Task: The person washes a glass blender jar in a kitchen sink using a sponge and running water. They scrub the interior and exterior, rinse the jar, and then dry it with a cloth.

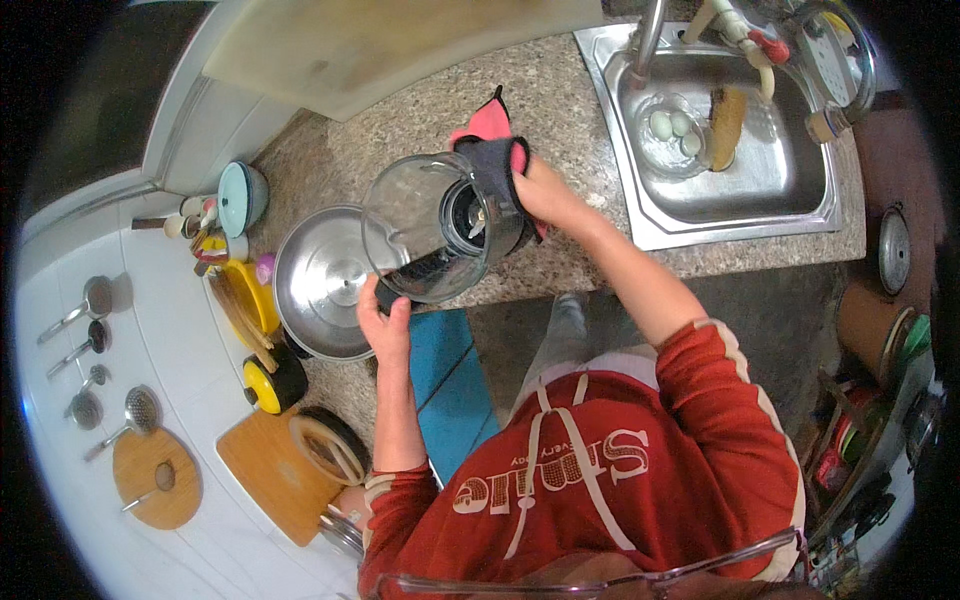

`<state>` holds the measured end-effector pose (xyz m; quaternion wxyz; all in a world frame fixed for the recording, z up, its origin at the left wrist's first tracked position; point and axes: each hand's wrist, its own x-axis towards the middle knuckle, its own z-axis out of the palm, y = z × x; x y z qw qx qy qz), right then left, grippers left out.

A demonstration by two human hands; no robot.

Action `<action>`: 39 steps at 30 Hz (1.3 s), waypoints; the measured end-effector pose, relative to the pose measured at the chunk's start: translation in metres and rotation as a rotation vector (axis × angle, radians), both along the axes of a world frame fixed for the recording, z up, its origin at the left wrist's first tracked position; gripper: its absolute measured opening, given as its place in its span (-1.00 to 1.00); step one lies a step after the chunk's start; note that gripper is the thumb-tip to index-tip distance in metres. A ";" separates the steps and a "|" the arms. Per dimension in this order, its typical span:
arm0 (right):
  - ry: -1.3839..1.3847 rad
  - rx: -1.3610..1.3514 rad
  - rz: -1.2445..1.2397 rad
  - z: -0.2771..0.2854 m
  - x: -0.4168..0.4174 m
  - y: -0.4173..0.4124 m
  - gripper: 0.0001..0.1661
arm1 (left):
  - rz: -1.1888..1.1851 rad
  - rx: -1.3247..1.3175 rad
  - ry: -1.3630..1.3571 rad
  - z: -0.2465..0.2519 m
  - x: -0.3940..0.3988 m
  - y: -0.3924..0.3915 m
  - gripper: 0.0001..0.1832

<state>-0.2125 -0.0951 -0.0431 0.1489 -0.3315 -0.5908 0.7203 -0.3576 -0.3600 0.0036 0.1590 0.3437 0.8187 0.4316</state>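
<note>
A clear glass blender jar point(397, 195) with a dark base and metal blades inside is tilted, its wide mouth towards the left, above the granite counter. My left hand point(386, 319) grips its black handle point(420, 274) near the rim. On the jar's base side, my right hand point(540, 191) presses a pink and dark grey cloth point(491, 161) with black edging against it. A large round metal lid or pan point(319, 277) lies on the counter just left of the jar, partly behind it and my left hand.
A steel sink point(780, 191) at the upper right holds a glass bowl point(649, 154) with several pale eggs and a brown loofah-like piece point(726, 127). To the left stand a light blue lidded pot point(234, 199), a yellow-lidded pot point(262, 386) and wooden boards point(262, 472).
</note>
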 end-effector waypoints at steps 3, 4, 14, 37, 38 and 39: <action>0.361 0.185 -0.273 -0.027 0.004 -0.032 -0.51 | 0.313 0.396 -0.159 -0.006 0.013 0.021 -0.56; 0.387 0.317 -0.371 -0.024 0.006 -0.049 -0.50 | 0.382 0.454 -0.186 -0.008 0.015 0.028 -0.60; 0.253 0.807 -0.261 -0.019 -0.004 -0.047 -0.46 | 0.452 0.312 -0.117 0.004 0.009 0.053 -0.66; 0.376 0.295 -0.403 0.017 0.029 -0.057 -0.73 | 0.188 0.145 -0.715 0.059 0.011 0.087 -0.39; 0.423 0.543 -0.326 0.023 0.027 -0.050 -0.66 | 0.187 0.163 -0.753 0.059 0.007 0.087 -0.40; 0.425 0.529 -0.329 0.029 0.027 -0.051 -0.63 | 0.181 0.178 -0.793 0.059 0.001 0.089 -0.41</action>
